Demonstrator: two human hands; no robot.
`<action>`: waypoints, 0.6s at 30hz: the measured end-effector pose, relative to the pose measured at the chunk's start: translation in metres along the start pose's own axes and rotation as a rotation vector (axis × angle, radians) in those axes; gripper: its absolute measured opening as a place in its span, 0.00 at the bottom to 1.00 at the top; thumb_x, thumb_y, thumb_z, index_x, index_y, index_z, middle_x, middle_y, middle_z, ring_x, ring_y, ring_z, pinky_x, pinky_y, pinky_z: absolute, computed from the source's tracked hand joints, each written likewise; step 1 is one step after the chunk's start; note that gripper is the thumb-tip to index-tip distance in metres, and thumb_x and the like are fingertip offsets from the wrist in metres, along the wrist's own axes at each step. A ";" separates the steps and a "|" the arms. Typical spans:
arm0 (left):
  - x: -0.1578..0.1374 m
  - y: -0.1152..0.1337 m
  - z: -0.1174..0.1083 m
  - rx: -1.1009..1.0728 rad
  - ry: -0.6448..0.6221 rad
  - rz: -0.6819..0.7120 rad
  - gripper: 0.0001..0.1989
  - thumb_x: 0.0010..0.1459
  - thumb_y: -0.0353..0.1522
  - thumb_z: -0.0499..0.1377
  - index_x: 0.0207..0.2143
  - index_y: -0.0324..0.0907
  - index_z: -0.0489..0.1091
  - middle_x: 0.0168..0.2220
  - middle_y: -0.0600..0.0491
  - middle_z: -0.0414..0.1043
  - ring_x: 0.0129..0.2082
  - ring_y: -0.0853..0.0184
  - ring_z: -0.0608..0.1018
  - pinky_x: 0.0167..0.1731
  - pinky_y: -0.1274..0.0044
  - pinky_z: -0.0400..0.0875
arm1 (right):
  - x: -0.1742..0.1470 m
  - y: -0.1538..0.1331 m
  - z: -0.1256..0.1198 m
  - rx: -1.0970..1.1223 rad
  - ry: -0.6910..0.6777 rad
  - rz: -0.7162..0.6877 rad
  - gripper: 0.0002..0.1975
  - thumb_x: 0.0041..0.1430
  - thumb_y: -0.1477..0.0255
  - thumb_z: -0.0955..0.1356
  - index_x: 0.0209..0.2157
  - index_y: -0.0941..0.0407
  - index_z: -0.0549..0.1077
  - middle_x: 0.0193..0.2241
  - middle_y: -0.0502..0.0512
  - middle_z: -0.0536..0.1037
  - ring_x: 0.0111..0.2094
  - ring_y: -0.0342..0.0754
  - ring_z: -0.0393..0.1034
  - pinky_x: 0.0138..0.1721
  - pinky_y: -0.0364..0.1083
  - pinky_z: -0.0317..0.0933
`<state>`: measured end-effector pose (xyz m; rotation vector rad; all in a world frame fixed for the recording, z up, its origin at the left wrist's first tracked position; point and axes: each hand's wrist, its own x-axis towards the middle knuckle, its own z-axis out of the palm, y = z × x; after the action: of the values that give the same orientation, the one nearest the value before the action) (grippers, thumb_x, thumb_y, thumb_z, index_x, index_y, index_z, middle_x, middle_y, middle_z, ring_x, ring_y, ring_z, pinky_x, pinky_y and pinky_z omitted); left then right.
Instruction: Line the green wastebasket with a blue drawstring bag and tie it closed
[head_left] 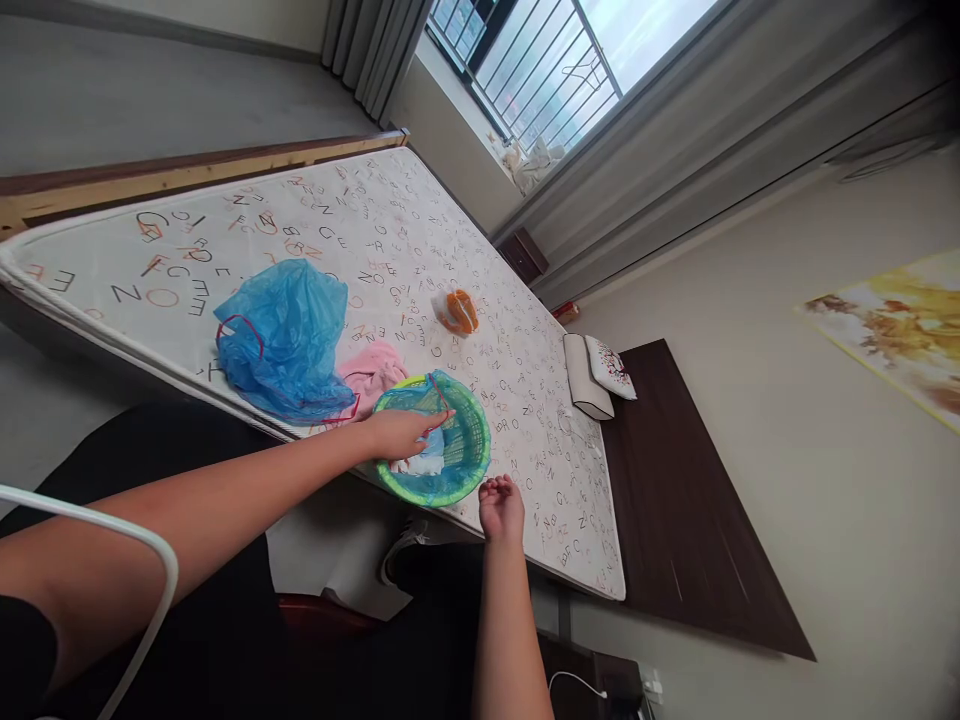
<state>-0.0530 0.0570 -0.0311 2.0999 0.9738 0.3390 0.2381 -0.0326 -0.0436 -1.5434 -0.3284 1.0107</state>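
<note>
A green plastic basket (486,445) lined with a thin blue plastic bag (466,425) stands at the mattress edge. My left hand (405,434) reaches over its opening, index finger stretched out by the bag's red drawstring (442,392); no held thing shows. Under that hand, white and light-blue material (420,463) lies inside the basket, partly hidden. My right hand (501,508) is palm up just outside the near right rim, its fingers loosely bent and holding nothing. Left of the basket lie pink cloth (371,375) and a crumpled blue plastic bag (289,335) with a red drawstring.
The basket and bags rest on a letter-printed mattress (420,220). An orange-and-white bundle (459,312) lies farther back. Pillows (589,375) are by the dark headboard (697,500). A white cable (161,560) crosses in front of my left arm.
</note>
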 end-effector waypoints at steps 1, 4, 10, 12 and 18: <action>-0.001 0.001 -0.002 0.009 0.001 0.008 0.42 0.63 0.36 0.57 0.77 0.53 0.48 0.52 0.42 0.80 0.42 0.49 0.83 0.39 0.68 0.72 | -0.001 -0.002 0.000 -0.007 -0.014 0.008 0.09 0.50 0.71 0.69 0.33 0.52 0.65 0.22 0.41 0.70 0.26 0.40 0.70 0.35 0.41 0.68; -0.003 0.005 -0.006 -0.004 -0.004 0.022 0.42 0.64 0.34 0.55 0.77 0.55 0.45 0.52 0.45 0.80 0.36 0.55 0.83 0.37 0.70 0.71 | -0.006 0.006 0.004 -0.083 -0.075 0.077 0.18 0.47 0.70 0.73 0.42 0.52 0.70 0.30 0.45 0.79 0.30 0.42 0.74 0.34 0.42 0.68; -0.002 0.006 -0.004 0.005 0.004 0.062 0.40 0.64 0.34 0.54 0.77 0.57 0.47 0.49 0.49 0.81 0.34 0.58 0.82 0.37 0.72 0.71 | -0.016 0.043 0.018 -0.136 -0.181 0.129 0.22 0.42 0.70 0.77 0.42 0.54 0.74 0.36 0.51 0.84 0.34 0.46 0.77 0.36 0.44 0.69; -0.001 0.005 -0.002 0.031 0.014 0.060 0.40 0.65 0.34 0.54 0.77 0.57 0.47 0.49 0.48 0.81 0.37 0.56 0.83 0.38 0.72 0.71 | -0.013 0.043 0.017 -0.111 -0.120 0.098 0.20 0.41 0.72 0.77 0.39 0.55 0.74 0.33 0.51 0.83 0.33 0.46 0.77 0.34 0.43 0.69; 0.001 0.005 0.002 0.090 0.007 0.050 0.34 0.71 0.36 0.48 0.77 0.56 0.46 0.50 0.46 0.81 0.43 0.54 0.83 0.40 0.71 0.71 | 0.001 0.020 0.008 -0.013 0.018 0.008 0.14 0.47 0.74 0.74 0.37 0.53 0.71 0.27 0.45 0.80 0.28 0.41 0.75 0.31 0.39 0.69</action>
<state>-0.0490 0.0543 -0.0283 2.2092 0.9577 0.3339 0.2262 -0.0318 -0.0614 -1.5659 -0.3173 1.0027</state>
